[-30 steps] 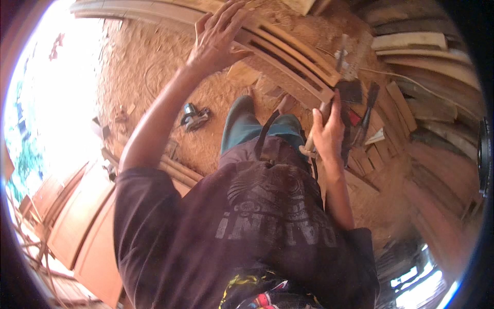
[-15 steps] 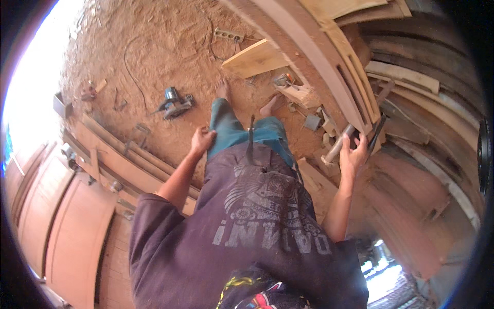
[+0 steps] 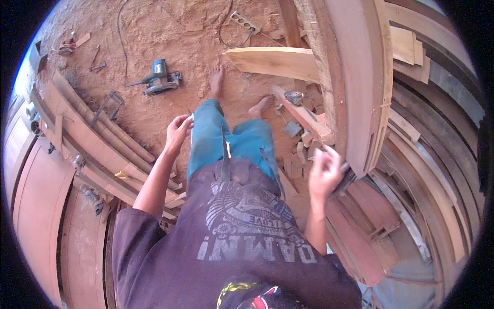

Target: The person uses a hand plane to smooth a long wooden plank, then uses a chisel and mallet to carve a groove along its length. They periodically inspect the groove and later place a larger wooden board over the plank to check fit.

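My left hand [image 3: 178,135] is beside my left thigh, its thumb and fingertips pinched together; whatever lies between them is too small to make out. My right hand [image 3: 325,175] is raised at the near end of a long workpiece of reddish wood [image 3: 357,77], with its fingers curled in and slightly blurred. A dark, flat-sided object [image 3: 348,178] shows just behind that hand, partly hidden by it. What the right fingers hold is hidden. A slot runs along the edge of the wood near its end.
On the sandy floor ahead sits a blue-green circular saw [image 3: 161,80] with its cord. A power strip [image 3: 244,23] lies farther off. A pale board [image 3: 278,63] juts from the workpiece. Wood offcuts [image 3: 303,139] lie by my right foot. Curved timbers [image 3: 92,136] and panels [image 3: 43,180] are stacked at left.
My right hand has moved left and down, away from the grey cylinder it had been holding, which I no longer make out. My left hand has shifted slightly left. The view has turned.
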{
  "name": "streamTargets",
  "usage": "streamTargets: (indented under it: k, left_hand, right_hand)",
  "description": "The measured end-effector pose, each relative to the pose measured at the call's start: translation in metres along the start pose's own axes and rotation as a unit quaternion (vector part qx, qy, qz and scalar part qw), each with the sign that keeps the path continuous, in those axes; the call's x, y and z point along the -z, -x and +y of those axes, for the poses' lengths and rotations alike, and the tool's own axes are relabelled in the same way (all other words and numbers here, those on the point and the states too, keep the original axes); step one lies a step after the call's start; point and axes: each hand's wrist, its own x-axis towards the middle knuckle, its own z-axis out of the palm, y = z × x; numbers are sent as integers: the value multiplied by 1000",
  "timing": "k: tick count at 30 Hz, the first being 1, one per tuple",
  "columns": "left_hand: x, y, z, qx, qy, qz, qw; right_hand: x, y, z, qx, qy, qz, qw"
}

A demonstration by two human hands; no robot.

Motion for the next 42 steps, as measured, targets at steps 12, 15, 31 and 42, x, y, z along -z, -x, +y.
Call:
streamTargets:
  k: [12, 15, 31, 42]
  left_hand:
    - [7, 28, -57, 114, 121, 72, 984]
    - [4, 23, -72, 124, 125, 62, 983]
    - [61, 3, -83, 137, 121, 79, 980]
    - [15, -30, -51, 100, 103, 26, 989]
  right_hand:
    - [-182, -269, 47, -66, 125, -15, 990]
    - [-187, -298, 69, -134, 205, 20, 969]
    - [-203, -322, 109, -186, 189, 151, 952]
    - [-205, -246, 17, 15, -35, 106, 994]
